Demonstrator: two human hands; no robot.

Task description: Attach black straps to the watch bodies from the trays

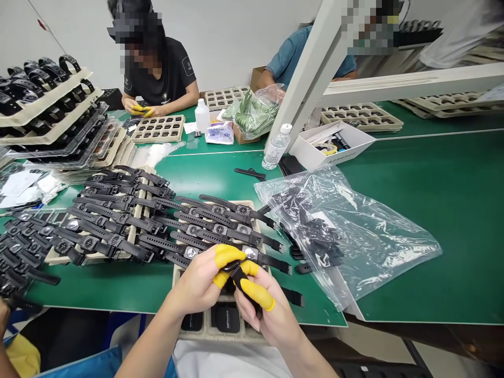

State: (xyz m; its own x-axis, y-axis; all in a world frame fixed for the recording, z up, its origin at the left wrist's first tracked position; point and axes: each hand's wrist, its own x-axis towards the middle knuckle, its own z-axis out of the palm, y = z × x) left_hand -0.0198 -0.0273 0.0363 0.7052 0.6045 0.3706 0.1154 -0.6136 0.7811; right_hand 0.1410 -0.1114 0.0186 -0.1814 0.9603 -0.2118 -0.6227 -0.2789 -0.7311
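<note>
Grasping a dark watch (232, 266), the left hand (201, 278) meets the right hand (265, 296), clasping a strap (238, 275). The black square's (226, 319) print is illegible.

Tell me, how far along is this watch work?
Rows of strapped watches look done. The left hand holds a dark watch body and the right hand a black strap. Square dark pieces in the near tray and loose straps by the clear bag probably remain.
</note>
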